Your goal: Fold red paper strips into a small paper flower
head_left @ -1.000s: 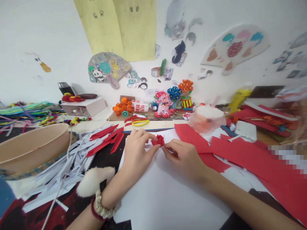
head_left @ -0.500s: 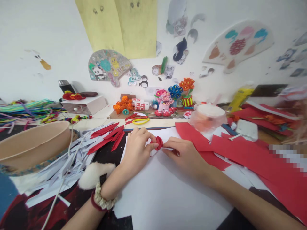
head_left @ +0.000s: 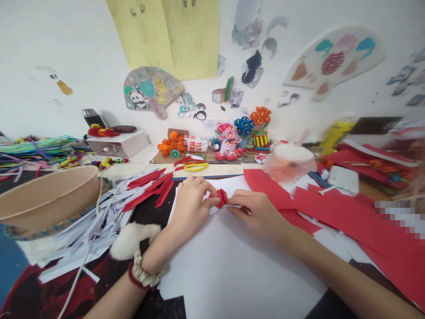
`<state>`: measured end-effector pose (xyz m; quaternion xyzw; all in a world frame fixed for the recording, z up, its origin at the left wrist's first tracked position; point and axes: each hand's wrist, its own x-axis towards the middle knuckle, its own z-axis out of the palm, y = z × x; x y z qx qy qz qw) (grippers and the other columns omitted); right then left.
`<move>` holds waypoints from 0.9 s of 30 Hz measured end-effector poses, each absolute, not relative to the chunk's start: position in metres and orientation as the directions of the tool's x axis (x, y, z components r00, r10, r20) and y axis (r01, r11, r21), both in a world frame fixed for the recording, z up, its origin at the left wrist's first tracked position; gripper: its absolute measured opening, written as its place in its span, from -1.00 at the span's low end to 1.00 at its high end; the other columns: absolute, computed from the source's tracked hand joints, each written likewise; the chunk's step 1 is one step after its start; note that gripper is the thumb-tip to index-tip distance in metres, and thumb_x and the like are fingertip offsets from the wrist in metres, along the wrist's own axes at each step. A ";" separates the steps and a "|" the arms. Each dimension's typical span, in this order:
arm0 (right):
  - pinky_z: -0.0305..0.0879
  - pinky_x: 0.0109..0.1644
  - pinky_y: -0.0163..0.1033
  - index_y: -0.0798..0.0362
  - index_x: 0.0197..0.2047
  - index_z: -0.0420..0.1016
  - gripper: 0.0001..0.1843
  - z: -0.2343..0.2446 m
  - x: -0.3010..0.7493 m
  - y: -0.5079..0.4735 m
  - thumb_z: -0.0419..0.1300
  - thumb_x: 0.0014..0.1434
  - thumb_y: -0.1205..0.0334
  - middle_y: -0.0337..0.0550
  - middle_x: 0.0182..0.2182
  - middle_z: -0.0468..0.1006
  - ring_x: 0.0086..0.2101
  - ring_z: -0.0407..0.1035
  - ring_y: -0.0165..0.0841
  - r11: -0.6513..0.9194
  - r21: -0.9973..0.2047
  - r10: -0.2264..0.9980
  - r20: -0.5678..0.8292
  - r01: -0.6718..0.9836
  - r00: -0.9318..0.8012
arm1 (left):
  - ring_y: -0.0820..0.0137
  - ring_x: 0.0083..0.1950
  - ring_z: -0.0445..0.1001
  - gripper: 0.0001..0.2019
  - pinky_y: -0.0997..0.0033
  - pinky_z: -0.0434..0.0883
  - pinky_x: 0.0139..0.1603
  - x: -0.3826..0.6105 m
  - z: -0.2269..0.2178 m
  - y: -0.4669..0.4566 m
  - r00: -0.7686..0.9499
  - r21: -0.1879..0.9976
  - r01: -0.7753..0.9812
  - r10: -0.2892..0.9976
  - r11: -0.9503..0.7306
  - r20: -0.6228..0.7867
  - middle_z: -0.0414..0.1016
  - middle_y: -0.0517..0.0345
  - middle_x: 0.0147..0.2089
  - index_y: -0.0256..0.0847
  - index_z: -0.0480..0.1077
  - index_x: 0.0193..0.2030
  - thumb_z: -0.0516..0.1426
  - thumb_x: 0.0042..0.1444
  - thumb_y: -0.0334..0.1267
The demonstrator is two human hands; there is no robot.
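A small piece of folded red paper [head_left: 222, 198] is held up between my two hands, over a large white sheet of paper [head_left: 245, 266]. My left hand [head_left: 195, 199] pinches its left side with thumb and forefinger. At its right edge, my right hand [head_left: 250, 206] has thumb and fingertips closed on the paper. A bit of white shows under the fold. Strips of folded red paper [head_left: 151, 188] lie left of my left hand, on top of many folded white paper strips [head_left: 86, 235]. Larger red paper pieces [head_left: 332, 210] lie to the right.
A beige bowl [head_left: 49, 192] stands at the left with a white cable [head_left: 86, 252] beside it. Yellow-handled scissors [head_left: 196, 167] lie behind my hands. Farther back are craft flowers [head_left: 244, 126], a plastic-wrapped tub [head_left: 290, 161] and a yellow bottle [head_left: 335, 135].
The view has shifted slightly. Both hands stay at nearly the same place on the red paper, which shows slightly more of its folded face between the fingers.
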<state>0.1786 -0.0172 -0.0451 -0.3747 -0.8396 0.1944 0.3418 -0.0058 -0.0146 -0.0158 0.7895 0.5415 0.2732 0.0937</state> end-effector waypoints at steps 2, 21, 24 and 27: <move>0.14 -0.41 -0.35 0.08 -0.38 0.53 -0.80 -0.047 0.180 -0.015 0.11 0.21 0.40 -0.25 -0.50 0.44 -0.49 0.29 -0.44 0.609 -0.581 0.790 0.392 0.539 -0.471 | 0.29 -0.15 0.35 -0.93 0.30 0.22 -0.16 -0.009 -0.015 -0.014 0.291 0.492 0.761 0.900 -0.423 0.324 0.46 0.17 -0.28 -0.17 0.45 -0.43 0.22 0.06 -0.35; 0.24 -0.30 -0.30 0.05 -0.19 0.56 -0.77 -0.039 0.180 -0.012 0.34 0.08 0.16 -0.20 -0.37 0.53 -0.37 0.38 -0.35 0.464 -0.688 0.872 0.245 0.559 -0.423 | 0.50 -0.44 0.40 -0.82 0.54 0.28 -0.37 -0.018 -0.026 -0.009 0.420 0.676 0.616 0.895 -0.405 0.153 0.49 0.33 -0.45 -0.15 0.38 -0.18 0.23 0.05 -0.32; 0.24 -0.31 -0.32 0.03 -0.19 0.54 -0.82 -0.039 0.179 -0.013 0.31 0.12 0.18 -0.21 -0.38 0.52 -0.36 0.40 -0.36 0.474 -0.690 0.865 0.250 0.546 -0.435 | 0.52 -0.46 0.39 -0.81 0.55 0.29 -0.39 -0.016 -0.029 -0.012 0.403 0.698 0.595 0.899 -0.399 0.170 0.48 0.34 -0.44 -0.14 0.35 -0.17 0.22 0.07 -0.34; 0.26 -0.27 -0.32 0.02 -0.20 0.55 -0.87 -0.039 0.181 -0.011 0.27 0.16 0.21 -0.21 -0.34 0.54 -0.32 0.42 -0.36 0.472 -0.698 0.861 0.235 0.539 -0.450 | 0.53 -0.49 0.36 -0.78 0.54 0.29 -0.41 -0.019 -0.024 -0.014 0.419 0.696 0.588 0.891 -0.412 0.173 0.46 0.37 -0.45 -0.14 0.33 -0.13 0.22 0.07 -0.33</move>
